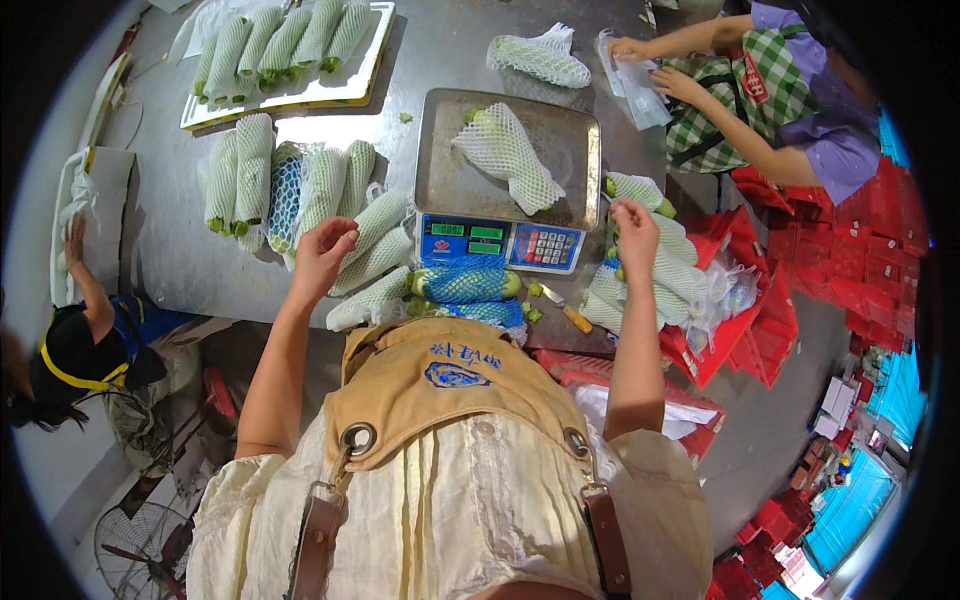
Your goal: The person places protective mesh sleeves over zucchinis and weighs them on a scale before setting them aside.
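On the metal tray of a digital weighing scale (442,161) lies a green vegetable in a white foam net (510,154). My left hand (324,251) hovers with curled fingers over the left pile of netted vegetables (375,259); whether it grips anything is unclear. At the scale's right edge, my right hand (634,229) has its fingertips pinched above more netted vegetables (675,274); a thin thing may be between them. Vegetables in blue nets (469,285) lie between the scale and my apron. A small knife with a wooden handle (576,319) rests to their right.
A white foam tray (300,105) holds netted vegetables at the back left. One empty-looking net (536,56) lies behind the scale. A co-worker (750,97) handles clear bags at right; another (94,330) works at far left. Red crates (742,307) stand at the right edge.
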Demonstrator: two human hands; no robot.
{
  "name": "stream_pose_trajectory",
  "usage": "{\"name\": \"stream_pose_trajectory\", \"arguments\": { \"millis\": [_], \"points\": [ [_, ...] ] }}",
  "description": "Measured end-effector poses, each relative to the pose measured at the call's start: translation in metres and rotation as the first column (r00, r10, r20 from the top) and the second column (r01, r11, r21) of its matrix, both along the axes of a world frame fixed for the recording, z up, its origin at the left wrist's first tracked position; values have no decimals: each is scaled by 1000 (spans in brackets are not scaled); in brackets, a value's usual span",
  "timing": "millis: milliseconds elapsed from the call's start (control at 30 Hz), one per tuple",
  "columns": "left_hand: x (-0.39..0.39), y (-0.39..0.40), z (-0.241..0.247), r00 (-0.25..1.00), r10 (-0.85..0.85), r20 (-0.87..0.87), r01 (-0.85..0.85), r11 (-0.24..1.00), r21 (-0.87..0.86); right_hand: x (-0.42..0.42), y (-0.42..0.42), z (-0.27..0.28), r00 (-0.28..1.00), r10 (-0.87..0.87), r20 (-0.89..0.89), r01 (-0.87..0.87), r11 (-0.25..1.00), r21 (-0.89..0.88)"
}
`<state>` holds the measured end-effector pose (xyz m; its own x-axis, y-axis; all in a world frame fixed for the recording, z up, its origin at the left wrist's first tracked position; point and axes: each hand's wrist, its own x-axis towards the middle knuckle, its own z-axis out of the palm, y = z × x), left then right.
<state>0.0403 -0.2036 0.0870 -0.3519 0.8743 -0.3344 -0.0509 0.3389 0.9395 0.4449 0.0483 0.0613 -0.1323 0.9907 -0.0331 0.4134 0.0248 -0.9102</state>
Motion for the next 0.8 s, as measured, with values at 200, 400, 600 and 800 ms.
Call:
{"name": "stream_pose_trajectory", "arguments": {
  "millis": [200, 400, 600, 800],
  "points": [
    [15, 8, 3, 997, -34, -73, 35, 999, 16, -61, 24, 39, 985, 125, -117, -111, 987, 117],
    [31, 5, 1, 992, -119, -31, 118, 993, -24, -158, 5, 1, 901, 209, 380, -332, 896, 296],
    [51, -15, -20, 992, -110, 65, 115, 990, -86, -171, 0, -23, 489, 262, 832, -351, 932, -87],
    [75, 43, 5, 902, 5, 432, 49, 992, -112, -154, -21, 14, 873, 284, 397, -302, 953, -19]
  ]
}}
